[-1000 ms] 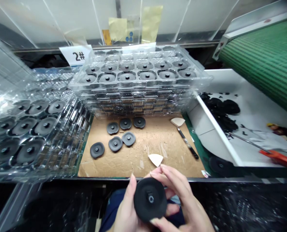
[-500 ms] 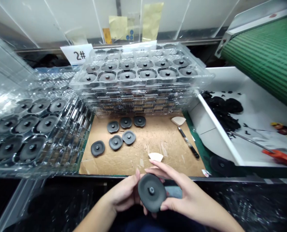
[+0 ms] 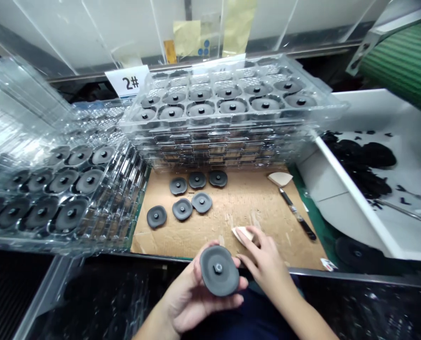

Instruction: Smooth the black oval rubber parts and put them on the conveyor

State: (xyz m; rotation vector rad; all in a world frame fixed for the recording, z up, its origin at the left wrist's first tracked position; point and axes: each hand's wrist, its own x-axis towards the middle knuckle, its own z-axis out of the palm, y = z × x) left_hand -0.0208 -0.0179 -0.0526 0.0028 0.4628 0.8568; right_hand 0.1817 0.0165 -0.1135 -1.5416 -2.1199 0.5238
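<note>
My left hand (image 3: pixel 196 297) holds a dark grey rounded rubber-like disc (image 3: pixel 219 278) from below and at its edges. The disc is tilted up toward me and has a small round stud in its middle. Over the cardboard, my right hand (image 3: pixel 267 264) has its fingertips on a small white wedge-shaped pad (image 3: pixel 243 233), partly covering it. Its thumb is apart from those fingers, near the board's front edge. Several like discs (image 3: pixel 182 208) lie stud-up on the cardboard (image 3: pixel 224 212), left of the pad.
Clear plastic trays of discs are stacked at the back (image 3: pixel 210 137) and on the left (image 3: pixel 100 198). A black-handled knife (image 3: pixel 297 215) and another white wedge (image 3: pixel 280 178) lie on the right. Beyond them stands a white bin (image 3: pixel 355 203) holding black pieces, below a green conveyor belt (image 3: pixel 405 61).
My right hand has let go of the disc and moved up onto the white pad. The left hand keeps the disc. The whole view has shifted a little, so things appear further right.
</note>
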